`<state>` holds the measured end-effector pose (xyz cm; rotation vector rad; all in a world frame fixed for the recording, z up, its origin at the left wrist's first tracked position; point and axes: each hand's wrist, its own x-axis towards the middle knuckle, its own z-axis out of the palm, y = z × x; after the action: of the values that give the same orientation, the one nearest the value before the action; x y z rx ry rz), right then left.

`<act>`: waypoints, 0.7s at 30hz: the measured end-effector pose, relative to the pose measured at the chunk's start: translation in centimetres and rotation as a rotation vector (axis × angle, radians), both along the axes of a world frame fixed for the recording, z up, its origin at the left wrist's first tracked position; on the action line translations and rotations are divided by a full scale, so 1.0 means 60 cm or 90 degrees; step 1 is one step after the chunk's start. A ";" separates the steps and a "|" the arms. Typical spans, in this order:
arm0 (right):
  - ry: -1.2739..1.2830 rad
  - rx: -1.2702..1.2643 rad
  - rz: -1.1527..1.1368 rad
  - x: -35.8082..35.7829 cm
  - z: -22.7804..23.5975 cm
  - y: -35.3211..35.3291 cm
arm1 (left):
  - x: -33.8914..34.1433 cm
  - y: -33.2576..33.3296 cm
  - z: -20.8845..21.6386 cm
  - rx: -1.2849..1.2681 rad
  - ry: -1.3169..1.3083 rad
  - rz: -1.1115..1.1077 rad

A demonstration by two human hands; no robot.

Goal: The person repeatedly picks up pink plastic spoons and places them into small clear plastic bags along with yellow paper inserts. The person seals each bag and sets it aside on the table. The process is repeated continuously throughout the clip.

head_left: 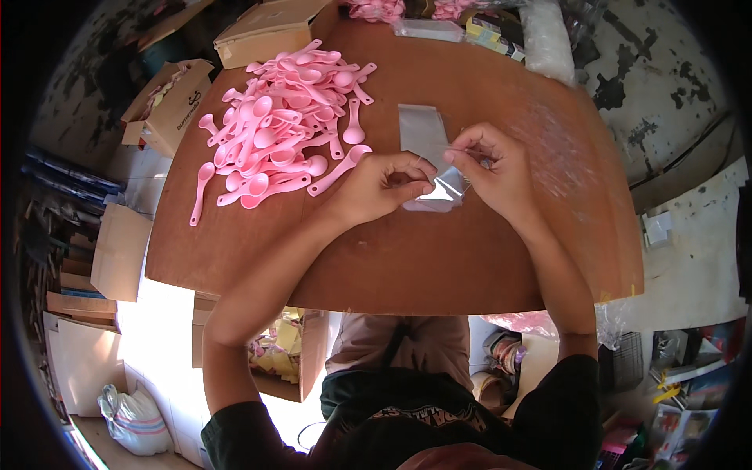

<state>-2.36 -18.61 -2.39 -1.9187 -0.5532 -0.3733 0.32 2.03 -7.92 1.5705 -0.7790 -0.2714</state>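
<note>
Both of my hands are pinched on a clear plastic bag [448, 185] over the middle of the brown table. My left hand [385, 185] grips its left side between thumb and forefinger. At its upper right edge, my right hand [495, 164] holds it the same way. Light glints off the film between them. Beneath lies a stack of flat clear bags [421, 125], partly hidden by my hands. To the left of my left hand, a heap of pink plastic spoons [286, 117] spreads over the table, with one pink spoon [341, 170] close to my wrist.
Clear packets [560, 149] lie on the table's right side. A cardboard box [274, 31], a yellow box [495, 37] and a roll of white wrap [547, 43] line the far edge. An open carton [168, 106] stands at the left. Below the near edge sits a box of yellow scraps [280, 348].
</note>
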 end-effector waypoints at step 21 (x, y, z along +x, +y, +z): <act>0.043 -0.227 -0.150 -0.004 -0.018 -0.090 | 0.001 0.016 0.014 -0.067 0.017 0.095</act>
<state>-2.59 -24.01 -3.47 -2.3427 -0.3662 -0.3767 0.38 2.99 -7.07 1.5137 -0.6415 -0.1394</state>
